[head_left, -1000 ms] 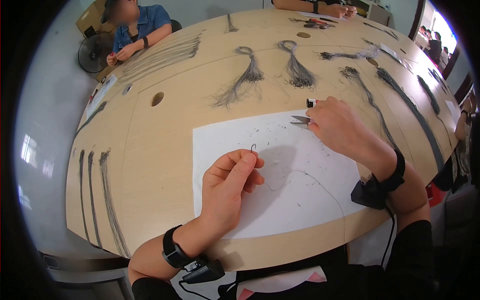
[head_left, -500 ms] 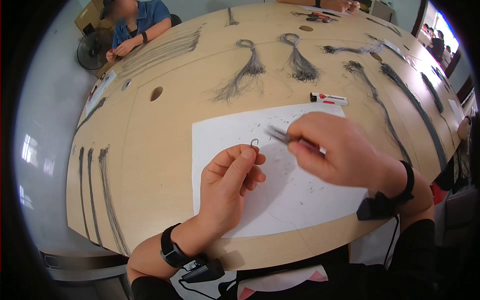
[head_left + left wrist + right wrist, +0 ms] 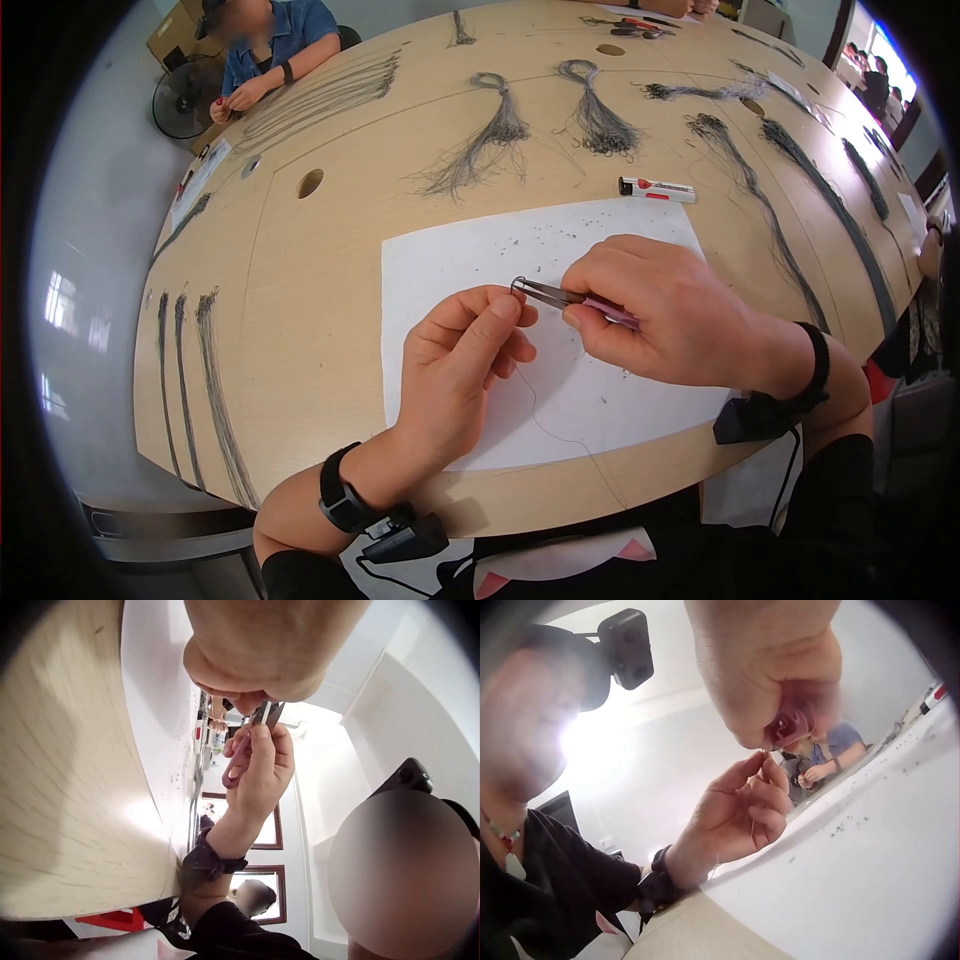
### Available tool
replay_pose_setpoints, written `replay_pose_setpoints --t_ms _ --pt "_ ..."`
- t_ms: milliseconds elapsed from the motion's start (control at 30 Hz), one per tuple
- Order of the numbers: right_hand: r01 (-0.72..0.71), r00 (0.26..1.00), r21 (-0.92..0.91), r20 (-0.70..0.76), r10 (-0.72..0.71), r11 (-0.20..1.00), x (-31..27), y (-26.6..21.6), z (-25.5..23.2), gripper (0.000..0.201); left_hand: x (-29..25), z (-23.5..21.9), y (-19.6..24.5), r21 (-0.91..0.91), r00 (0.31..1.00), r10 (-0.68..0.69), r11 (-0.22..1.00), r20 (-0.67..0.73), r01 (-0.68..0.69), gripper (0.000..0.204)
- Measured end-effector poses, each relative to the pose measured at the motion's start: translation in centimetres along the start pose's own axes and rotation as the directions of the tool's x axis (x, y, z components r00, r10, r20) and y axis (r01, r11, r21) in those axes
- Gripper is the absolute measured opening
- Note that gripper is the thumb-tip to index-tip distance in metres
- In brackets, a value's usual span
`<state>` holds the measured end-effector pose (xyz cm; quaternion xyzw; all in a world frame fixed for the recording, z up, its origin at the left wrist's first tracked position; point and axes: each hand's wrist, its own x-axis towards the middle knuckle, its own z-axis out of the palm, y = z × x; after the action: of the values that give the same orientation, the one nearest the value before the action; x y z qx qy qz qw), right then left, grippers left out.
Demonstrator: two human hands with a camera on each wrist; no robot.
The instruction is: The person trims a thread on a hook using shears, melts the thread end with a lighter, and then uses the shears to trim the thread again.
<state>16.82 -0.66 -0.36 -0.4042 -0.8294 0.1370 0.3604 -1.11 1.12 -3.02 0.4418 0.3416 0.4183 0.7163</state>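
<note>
In the head view my left hand (image 3: pixel 455 350) pinches a small dark fish hook (image 3: pixel 516 286) between thumb and forefinger, its bend standing up above the fingertips. A thin line (image 3: pixel 534 400) trails from below that hand across the white paper (image 3: pixel 430 270). My right hand (image 3: pixel 665 312) grips thread snips (image 3: pixel 548 293) with a purple handle, blade tips right at the hook's bend. The left wrist view shows the purple handle (image 3: pixel 234 771) in the right hand's fingers. Dark bits (image 3: pixel 515 241) are scattered over the paper.
A white and red marker (image 3: pixel 657 189) lies beyond the paper. Looped bundles of hooked lines (image 3: pixel 600 125) lie farther back, with more bundles (image 3: pixel 212 370) at left and right. Across the table sits another person (image 3: pixel 265 60). Holes (image 3: pixel 311 183) pierce the tabletop.
My right hand, near the marker a second ago, has come down and left with the snips, bringing the blades to the hook. The left hand keeps its pinch, almost still.
</note>
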Motion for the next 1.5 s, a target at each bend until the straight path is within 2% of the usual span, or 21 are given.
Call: replay_pose_setpoints --t_ms 333,600,700,1133,1200,1267,1300,1367,1400,1467,1500 --pt "0.028 1.000 -0.015 0.004 -0.028 0.999 0.0 0.0 0.2 0.011 0.1 -0.2 0.1 -0.104 0.995 -0.086 0.990 0.053 0.091 0.014" --pt "0.035 0.999 -0.032 0.007 -0.035 0.999 0.0 0.0 0.1 0.012 0.1 0.0 0.2 -0.079 0.997 -0.080 0.994 0.019 0.081 0.015" --pt "-0.027 0.996 -0.049 0.080 0.031 0.998 0.1 -0.3 -0.1 0.010 0.2 0.0 0.2 -0.081 0.997 -0.081 0.993 0.006 0.081 0.013" --pt "0.026 0.997 -0.075 0.081 -0.020 0.997 0.2 -0.1 -0.4 0.011 0.3 -0.3 -0.1 -0.047 1.000 -0.021 0.999 0.020 0.022 0.010" --pt "0.036 0.996 -0.077 0.086 -0.029 0.996 0.4 -0.1 -0.6 0.011 0.2 -0.1 0.0 -0.027 1.000 0.006 1.000 -0.019 -0.007 0.009" --pt "-0.026 1.000 -0.129 -0.004 0.026 0.991 0.5 0.0 -1.0 0.012 0.3 -0.3 -0.2 -0.016 0.999 0.036 0.999 -0.013 -0.037 0.008" --pt "-0.025 1.000 -0.131 -0.004 0.025 0.991 0.5 0.3 -1.1 0.012 0.3 -0.4 -0.1 -0.004 0.998 0.068 0.998 -0.007 -0.068 0.008" --pt "-0.225 0.971 -0.237 0.027 0.238 0.945 0.2 1.6 -1.0 0.013 0.1 -0.3 0.0 0.028 0.997 0.077 0.997 -0.015 -0.076 0.008" --pt "-0.225 0.971 -0.240 0.025 0.238 0.944 0.2 2.2 -0.9 0.013 0.0 -0.2 0.0 0.062 0.996 0.084 0.995 -0.024 -0.083 0.008" --pt "-0.378 0.874 -0.308 0.191 0.447 0.873 0.3 3.3 -0.7 0.015 -0.1 -0.1 0.1 0.069 0.995 0.102 0.992 -0.003 -0.102 0.008" --pt "-0.379 0.874 -0.309 0.191 0.447 0.872 0.2 3.7 -0.6 0.015 -0.2 -0.1 0.1 0.076 0.993 0.119 0.990 0.013 -0.120 0.009"
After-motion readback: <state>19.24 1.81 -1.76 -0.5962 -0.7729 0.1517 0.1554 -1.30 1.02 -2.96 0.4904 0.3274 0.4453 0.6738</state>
